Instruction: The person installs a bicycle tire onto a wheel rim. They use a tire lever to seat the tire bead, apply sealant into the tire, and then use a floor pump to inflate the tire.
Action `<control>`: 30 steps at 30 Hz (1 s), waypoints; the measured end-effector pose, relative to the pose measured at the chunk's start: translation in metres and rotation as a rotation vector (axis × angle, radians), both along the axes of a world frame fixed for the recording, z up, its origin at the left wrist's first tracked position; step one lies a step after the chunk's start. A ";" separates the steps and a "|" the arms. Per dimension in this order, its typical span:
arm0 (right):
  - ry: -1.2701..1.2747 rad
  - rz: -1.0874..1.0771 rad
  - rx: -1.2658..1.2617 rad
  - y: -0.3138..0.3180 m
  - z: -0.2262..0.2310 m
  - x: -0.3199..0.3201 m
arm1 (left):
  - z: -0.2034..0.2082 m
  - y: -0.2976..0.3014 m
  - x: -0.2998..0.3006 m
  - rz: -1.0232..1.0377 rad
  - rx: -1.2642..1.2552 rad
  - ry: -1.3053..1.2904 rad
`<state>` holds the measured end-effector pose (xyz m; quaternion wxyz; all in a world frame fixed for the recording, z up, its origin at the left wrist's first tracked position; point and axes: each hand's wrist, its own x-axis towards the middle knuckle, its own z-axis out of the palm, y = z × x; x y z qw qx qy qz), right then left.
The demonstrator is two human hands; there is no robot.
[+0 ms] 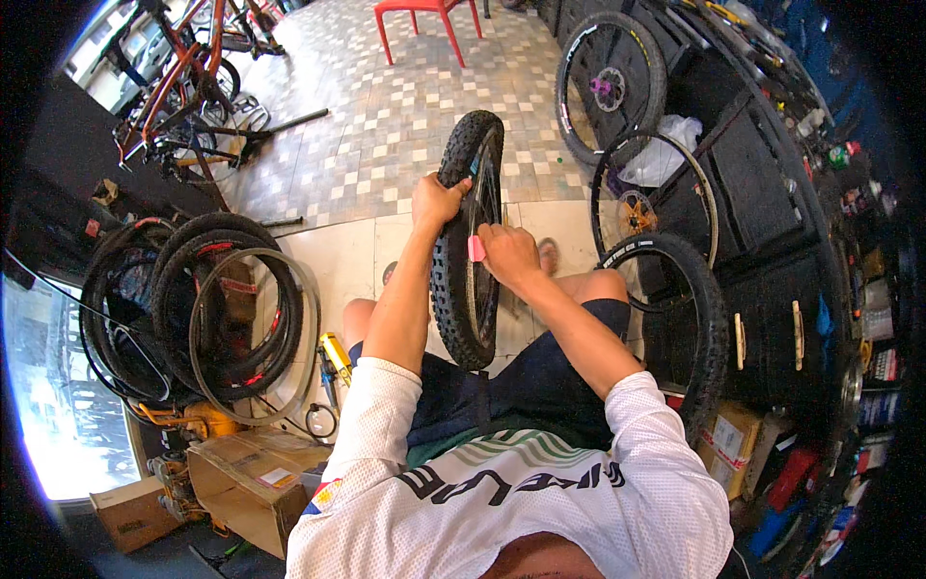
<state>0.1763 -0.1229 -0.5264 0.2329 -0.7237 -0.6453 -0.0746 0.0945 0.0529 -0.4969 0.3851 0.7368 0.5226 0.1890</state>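
Sitting amid a workshop of stacked tyres [207, 318] at the left and spare wheels [617, 82] at the far right, the person held a knobby-tyred wheel [470, 241] upright between the knees. The left hand [436, 201] was clamped over the tread near the top. The right hand [508, 253] pressed a pink tyre lever [476, 248] against the rim. The step in hand appeared to be working the bead; the next move would likely call for steady leverage along the rim.
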 end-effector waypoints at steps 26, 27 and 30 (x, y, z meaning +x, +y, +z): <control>0.155 -0.331 -0.510 0.171 0.008 0.098 | -0.033 0.041 0.010 0.101 -0.037 -0.122; 0.197 -0.302 -0.538 0.176 0.011 0.096 | -0.034 0.042 0.008 0.123 -0.040 -0.113; 0.184 -0.336 -0.554 0.200 -0.005 0.119 | -0.018 0.037 0.014 0.122 0.011 -0.086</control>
